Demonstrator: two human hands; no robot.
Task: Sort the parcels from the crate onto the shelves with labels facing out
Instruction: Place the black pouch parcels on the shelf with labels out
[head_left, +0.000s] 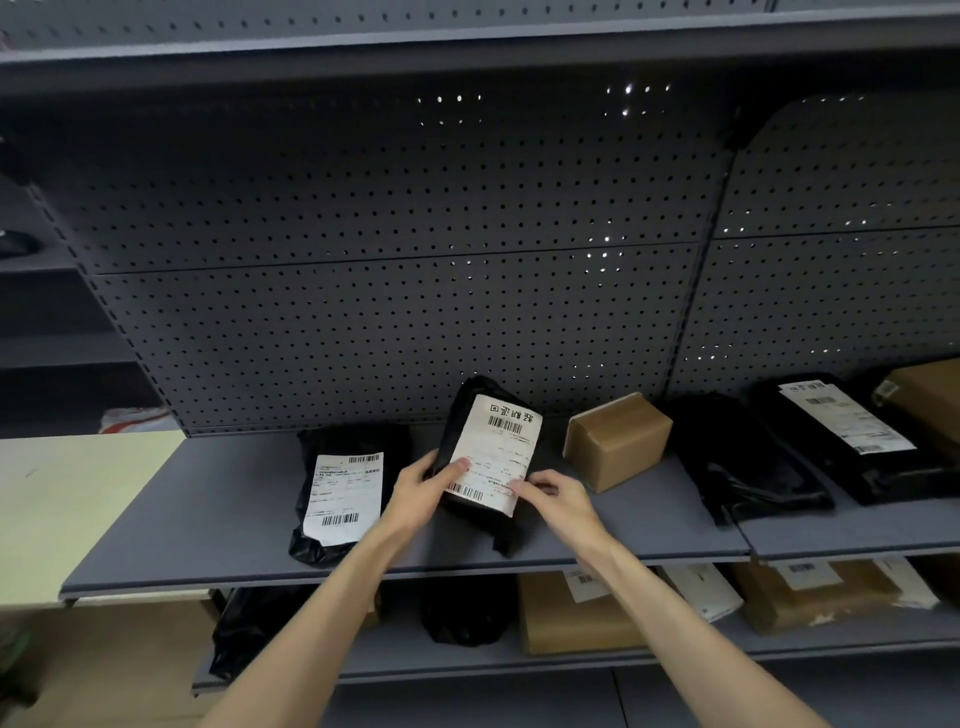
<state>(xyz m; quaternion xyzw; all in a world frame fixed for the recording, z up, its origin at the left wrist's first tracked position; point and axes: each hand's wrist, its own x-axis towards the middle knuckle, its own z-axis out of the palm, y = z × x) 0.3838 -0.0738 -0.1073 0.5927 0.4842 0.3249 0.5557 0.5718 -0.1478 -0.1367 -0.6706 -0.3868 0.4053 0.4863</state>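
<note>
Both hands are working on one black poly parcel (488, 457) in the head view, the only view given. Left hand (422, 488) is gripping its left edge, thumb lying across the white label (493, 454) and fingers curled behind. Right hand (553, 496) is pinching the label's lower right corner against the bag. This parcel is standing tilted on the grey middle shelf (156, 530), its top leaning back toward the perforated back panel (363, 312), label facing outward.

Just to its left a second labelled black bag (340, 493) is lying on the shelf; to its right a small cardboard box (615, 439) is sitting close by, then further black bags.

Judging by the wrinkled film, the parcel is looking soft, light and somewhat slippery, likely to slump if released without support. Holding it by both side edges, where the contents are giving it some body, seems safer than pulling on the label, which could peel or crease. No crate is showing.
</note>
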